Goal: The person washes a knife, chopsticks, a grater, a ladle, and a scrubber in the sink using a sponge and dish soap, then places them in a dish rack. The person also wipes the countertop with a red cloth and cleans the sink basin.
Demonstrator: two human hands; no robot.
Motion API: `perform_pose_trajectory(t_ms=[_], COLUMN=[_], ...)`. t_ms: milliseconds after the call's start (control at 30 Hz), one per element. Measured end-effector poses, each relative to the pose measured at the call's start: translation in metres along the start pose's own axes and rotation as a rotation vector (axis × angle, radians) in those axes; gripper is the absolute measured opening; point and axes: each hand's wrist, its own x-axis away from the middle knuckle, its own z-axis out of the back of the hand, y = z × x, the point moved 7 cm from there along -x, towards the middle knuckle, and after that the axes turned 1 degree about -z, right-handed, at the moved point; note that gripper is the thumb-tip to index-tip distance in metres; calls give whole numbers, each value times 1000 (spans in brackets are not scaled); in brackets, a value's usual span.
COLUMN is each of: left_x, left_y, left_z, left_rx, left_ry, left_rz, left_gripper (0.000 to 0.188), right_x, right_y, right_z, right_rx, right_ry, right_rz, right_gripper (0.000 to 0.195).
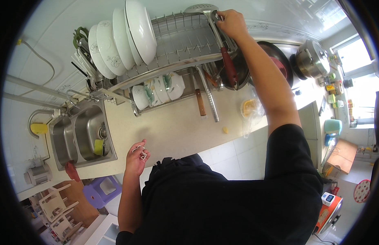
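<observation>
My left hand (136, 159) is over the counter's front edge, its fingers closed around a few small white bent hooks (143, 155). My right hand (233, 24) reaches up to the right end of the steel dish rack (186, 59). A small pale piece shows at its fingertips, partly hidden by the fingers. Right beside those fingertips is the neck of a perforated metal skimmer (201, 8); its dark red handle (228, 67) hangs down over the rack's front. White plates and bowls (140, 33) stand upright on the upper tier. Smaller bowls (158, 90) sit on the lower tier.
A wooden-handled knife (201, 102) and a perforated metal tube (209, 98) stick out of the lower tier. A plastic bag (252, 107) lies on the counter (177, 131). The double sink (82, 134) is at left; a black pan (276, 58) and a steel pot (312, 59) are at right.
</observation>
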Motion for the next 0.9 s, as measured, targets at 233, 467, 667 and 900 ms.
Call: perform_pose_trajectory(t_ms=[233,467,667,900], left_x=[-3,6,6,20], left_y=[3,13,28,42], left_z=[-5,-21,-53,-89], left_rx=[29,118,92,139], left_ry=[-47,-99,-200,-197], left_rz=[18,13,-3,-52], left_gripper=[18,26,27,23], right_x=[7,67,172,283], right_y=[8,0,-94,-236], right_z=[28,114,106,-44], right_rx=[-51,-248,-864,-1034], right_ry=[125,396,108,-694], right_rz=[-86,-196,-242,-159], right_gripper=[39,27,14,25])
